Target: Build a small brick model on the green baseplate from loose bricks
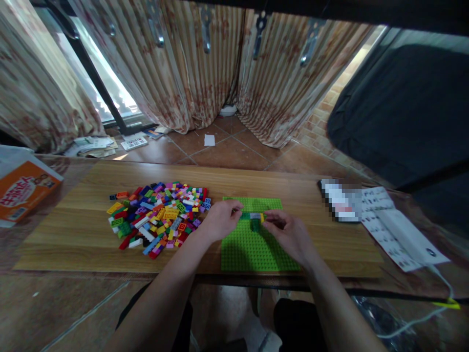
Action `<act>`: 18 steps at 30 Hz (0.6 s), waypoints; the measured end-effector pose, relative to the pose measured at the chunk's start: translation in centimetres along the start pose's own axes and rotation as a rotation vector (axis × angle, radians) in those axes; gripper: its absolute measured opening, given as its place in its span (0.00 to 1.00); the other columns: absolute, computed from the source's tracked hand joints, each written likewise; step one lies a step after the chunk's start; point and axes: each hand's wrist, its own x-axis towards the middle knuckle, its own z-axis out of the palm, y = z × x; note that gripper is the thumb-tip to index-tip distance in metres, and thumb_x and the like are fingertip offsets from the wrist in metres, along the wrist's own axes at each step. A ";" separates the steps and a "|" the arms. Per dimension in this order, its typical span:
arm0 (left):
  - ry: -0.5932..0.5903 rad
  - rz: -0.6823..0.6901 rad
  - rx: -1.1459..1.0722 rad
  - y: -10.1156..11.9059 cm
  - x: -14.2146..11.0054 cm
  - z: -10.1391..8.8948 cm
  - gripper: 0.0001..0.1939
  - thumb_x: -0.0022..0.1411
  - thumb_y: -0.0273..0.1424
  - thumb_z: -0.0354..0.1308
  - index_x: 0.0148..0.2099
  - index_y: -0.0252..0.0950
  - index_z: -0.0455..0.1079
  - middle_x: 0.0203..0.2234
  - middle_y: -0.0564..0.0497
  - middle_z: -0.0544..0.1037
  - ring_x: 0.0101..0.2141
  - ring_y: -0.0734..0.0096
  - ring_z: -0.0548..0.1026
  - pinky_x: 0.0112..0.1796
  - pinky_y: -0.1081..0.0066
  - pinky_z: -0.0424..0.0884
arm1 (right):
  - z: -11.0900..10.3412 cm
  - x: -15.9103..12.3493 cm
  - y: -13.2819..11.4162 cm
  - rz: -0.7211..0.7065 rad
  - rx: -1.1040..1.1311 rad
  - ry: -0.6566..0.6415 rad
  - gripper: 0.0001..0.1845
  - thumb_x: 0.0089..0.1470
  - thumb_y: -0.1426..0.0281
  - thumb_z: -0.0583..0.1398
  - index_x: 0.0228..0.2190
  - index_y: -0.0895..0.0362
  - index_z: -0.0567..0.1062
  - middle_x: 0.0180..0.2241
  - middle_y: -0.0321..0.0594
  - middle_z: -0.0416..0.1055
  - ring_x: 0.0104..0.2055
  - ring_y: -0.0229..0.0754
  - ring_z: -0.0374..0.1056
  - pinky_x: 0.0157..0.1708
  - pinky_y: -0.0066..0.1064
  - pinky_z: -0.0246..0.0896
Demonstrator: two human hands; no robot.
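Observation:
A short row of joined toy bricks spans the gap between my hands, above the light green baseplate [256, 254]. From left to right it shows a green brick [245, 215], a grey brick [254, 215] and a narrow yellow brick [262, 218]. My left hand [223, 219] is closed, its curled fingertips on the green end. At the other end, my right hand [287, 231] pinches the yellow brick between thumb and fingers. Just below the row is a dark green patch, a brick or a shadow; I cannot tell which.
A heap of mixed coloured bricks [164, 215] lies left of the baseplate on the wooden board [84, 244]. On the right are a partly pixelated phone-like object [340, 199] and a printed leaflet [388, 232]. An orange and white bag [27, 188] stands far left.

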 end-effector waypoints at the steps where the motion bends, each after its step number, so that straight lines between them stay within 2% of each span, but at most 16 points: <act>1: -0.002 0.004 0.003 0.0 0.0 0.0 0.13 0.61 0.25 0.50 0.41 0.35 0.76 0.32 0.50 0.81 0.31 0.70 0.76 0.35 0.72 0.69 | 0.0 0.0 0.0 0.002 -0.005 0.005 0.11 0.47 0.66 0.63 0.35 0.56 0.78 0.32 0.41 0.79 0.34 0.44 0.75 0.37 0.36 0.70; 6: -0.002 0.006 -0.001 0.0 -0.1 0.0 0.13 0.61 0.25 0.50 0.41 0.35 0.76 0.30 0.51 0.80 0.30 0.70 0.76 0.35 0.73 0.70 | -0.1 -0.2 0.0 -0.011 -0.099 -0.037 0.09 0.49 0.67 0.62 0.33 0.56 0.78 0.32 0.40 0.78 0.33 0.42 0.73 0.38 0.35 0.68; 13: 0.001 0.002 0.008 0.0 0.0 0.0 0.12 0.61 0.25 0.51 0.40 0.35 0.76 0.31 0.50 0.81 0.31 0.70 0.76 0.36 0.72 0.70 | 0.0 -0.5 -0.3 -0.182 -0.293 -0.123 0.16 0.49 0.68 0.63 0.42 0.50 0.78 0.40 0.39 0.72 0.41 0.43 0.69 0.43 0.36 0.64; 18: -0.005 0.006 0.003 -0.1 0.0 0.0 0.12 0.61 0.25 0.51 0.41 0.35 0.76 0.33 0.50 0.81 0.32 0.69 0.77 0.37 0.72 0.71 | 0.6 -0.2 0.1 -0.236 -0.348 -0.134 0.18 0.48 0.71 0.63 0.44 0.50 0.78 0.42 0.40 0.69 0.44 0.44 0.67 0.47 0.38 0.63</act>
